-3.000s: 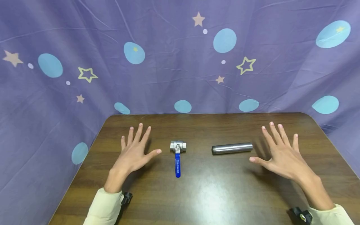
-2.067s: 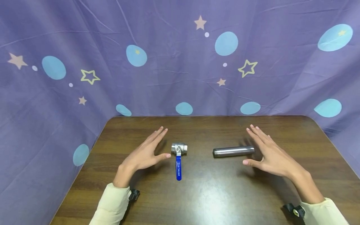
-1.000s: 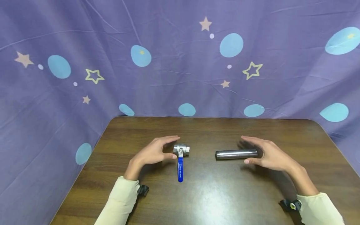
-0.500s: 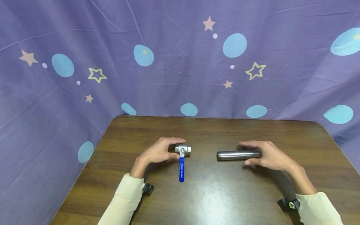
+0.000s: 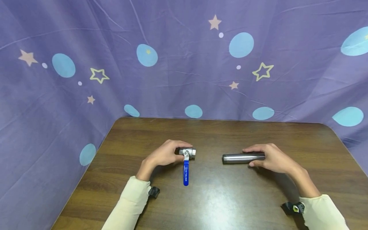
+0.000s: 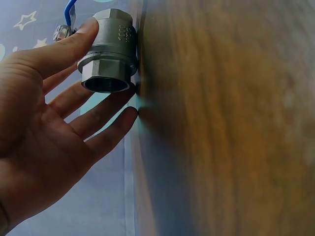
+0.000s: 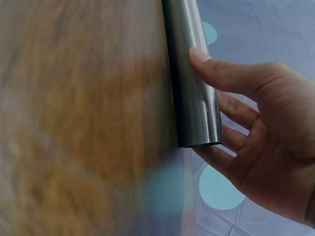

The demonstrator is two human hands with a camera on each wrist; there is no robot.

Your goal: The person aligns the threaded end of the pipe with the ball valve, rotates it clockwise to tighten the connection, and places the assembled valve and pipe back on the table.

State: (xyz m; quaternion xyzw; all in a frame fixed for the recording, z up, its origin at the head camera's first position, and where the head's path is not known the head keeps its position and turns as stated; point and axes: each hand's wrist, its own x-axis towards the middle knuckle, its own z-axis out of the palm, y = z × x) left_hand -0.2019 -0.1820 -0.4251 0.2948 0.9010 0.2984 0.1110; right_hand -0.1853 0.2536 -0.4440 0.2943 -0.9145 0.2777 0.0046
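A metal ball valve [image 5: 189, 153] with a blue lever handle [image 5: 186, 172] lies on the wooden table, the lever pointing toward the person. My left hand [image 5: 166, 154] grips its left end; in the left wrist view the thumb lies on the valve body [image 6: 115, 37] and the fingers reach behind it. To the right, a smooth steel pipe [image 5: 235, 158] rests lengthwise on the table. My right hand [image 5: 274, 159] holds its right end, with the thumb across the near side of the pipe [image 7: 194, 88] and the fingers partly hidden behind.
The brown wooden table [image 5: 210, 201] has rounded far corners. A purple curtain [image 5: 178, 60] with stars and blue ovals hangs behind it and along both sides. Dark wrist-worn devices [image 5: 154, 192] sit at both pale sleeves [image 5: 130, 199].
Both hands, spread wide at first, have moved inward and lowered. The left has closed around the valve's end and the right around the pipe's end. Valve and pipe still lie on the table.
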